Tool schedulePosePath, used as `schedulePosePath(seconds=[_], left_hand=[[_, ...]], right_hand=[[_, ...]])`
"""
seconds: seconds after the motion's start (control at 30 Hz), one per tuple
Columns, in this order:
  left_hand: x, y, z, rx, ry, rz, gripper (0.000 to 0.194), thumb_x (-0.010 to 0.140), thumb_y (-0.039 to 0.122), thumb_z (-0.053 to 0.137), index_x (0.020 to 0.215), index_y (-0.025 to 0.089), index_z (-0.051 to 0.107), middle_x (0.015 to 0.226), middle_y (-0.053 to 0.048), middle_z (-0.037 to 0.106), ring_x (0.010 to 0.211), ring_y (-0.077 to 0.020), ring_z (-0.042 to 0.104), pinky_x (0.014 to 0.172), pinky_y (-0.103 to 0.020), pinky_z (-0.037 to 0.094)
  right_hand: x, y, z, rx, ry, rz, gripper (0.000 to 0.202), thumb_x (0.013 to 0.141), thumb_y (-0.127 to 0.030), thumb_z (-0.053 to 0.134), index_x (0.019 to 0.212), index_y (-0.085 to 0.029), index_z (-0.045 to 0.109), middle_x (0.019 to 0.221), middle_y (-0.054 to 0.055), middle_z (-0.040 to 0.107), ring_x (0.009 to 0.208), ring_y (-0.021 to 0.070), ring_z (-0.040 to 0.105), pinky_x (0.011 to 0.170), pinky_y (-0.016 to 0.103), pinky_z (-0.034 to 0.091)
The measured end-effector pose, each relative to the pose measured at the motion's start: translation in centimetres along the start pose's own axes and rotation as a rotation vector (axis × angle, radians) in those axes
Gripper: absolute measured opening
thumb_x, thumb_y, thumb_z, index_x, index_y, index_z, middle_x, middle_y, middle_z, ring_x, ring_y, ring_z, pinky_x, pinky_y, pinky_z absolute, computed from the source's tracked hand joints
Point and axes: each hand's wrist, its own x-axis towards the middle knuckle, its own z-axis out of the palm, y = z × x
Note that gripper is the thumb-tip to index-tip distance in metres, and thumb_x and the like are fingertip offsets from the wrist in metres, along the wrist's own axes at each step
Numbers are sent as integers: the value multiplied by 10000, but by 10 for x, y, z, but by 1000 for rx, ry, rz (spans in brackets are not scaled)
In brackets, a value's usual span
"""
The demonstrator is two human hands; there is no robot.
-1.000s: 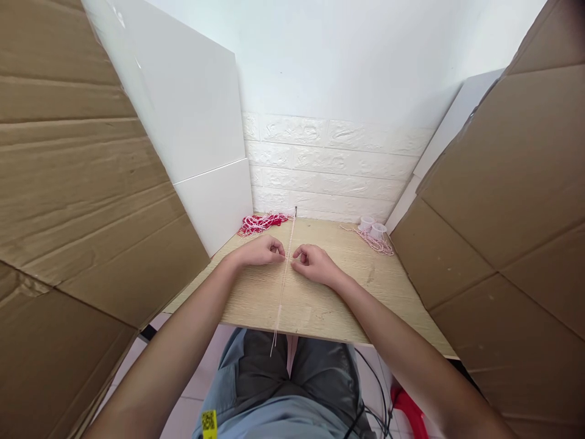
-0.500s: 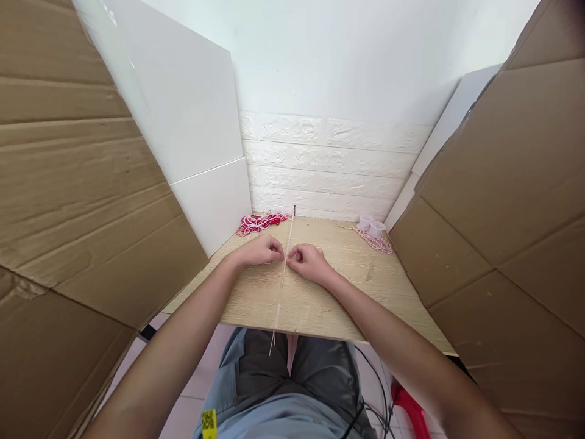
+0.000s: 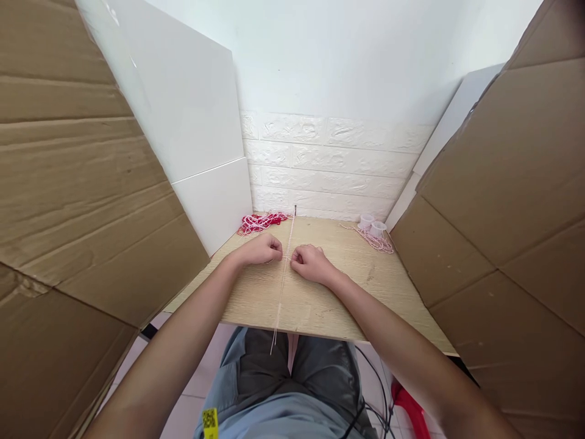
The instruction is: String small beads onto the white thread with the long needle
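A pale cord (image 3: pixel 283 281) runs from a small dark nail (image 3: pixel 295 209) at the back of the wooden table down over its front edge, where loose ends hang. Left of the cord, my left hand (image 3: pixel 265 249) is closed in a pinch on a thin thread. On the other side, my right hand (image 3: pixel 309 262) is pinched too, on a thread that crosses the cord between the hands. The fingertips hide most of the thread, and both hands rest low over the table (image 3: pixel 256 299).
Red and pink-white cord bundles (image 3: pixel 262 223) lie at the back left. Two small clear cups (image 3: pixel 378 229) and a pink cord bundle (image 3: pixel 372 240) are at the back right. Cardboard walls (image 3: pixel 493 244) stand on both sides. Black cables (image 3: pixel 377 378) hang below the table.
My hands have drawn slightly apart, the right one moving a little to the right. A short stretch of thread now shows between them across the cord.
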Motion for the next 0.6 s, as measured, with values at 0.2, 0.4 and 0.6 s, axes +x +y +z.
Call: schedulePosePath(seconds=[0.2, 0.4, 0.6], left_hand=[[1, -2, 2, 9, 1, 9, 134, 620, 244, 492, 577, 154, 581, 543, 33, 451, 549, -110, 376, 513, -243, 273], [1, -1, 3, 18, 1, 5, 119, 617, 240, 487, 536, 160, 521, 520, 32, 412, 534, -107, 354, 500, -253, 237], [2, -3, 3, 28, 16, 5, 116, 604, 241, 482, 512, 169, 485, 504, 35, 374, 524, -107, 333, 492, -260, 225]], right_hand=[[-2, -6, -1, -200, -26, -113, 202, 902, -278, 500, 761, -175, 603, 861, 80, 641, 867, 207, 543, 783, 323, 317], [0, -6, 0, -254, -31, -131, 214, 906, -261, 487, 778, -167, 630, 854, 101, 636, 849, 215, 548, 776, 323, 334], [1, -3, 1, -237, -43, -137, 206, 890, -254, 503, 762, -169, 641, 832, 91, 630, 818, 206, 541, 766, 313, 344]])
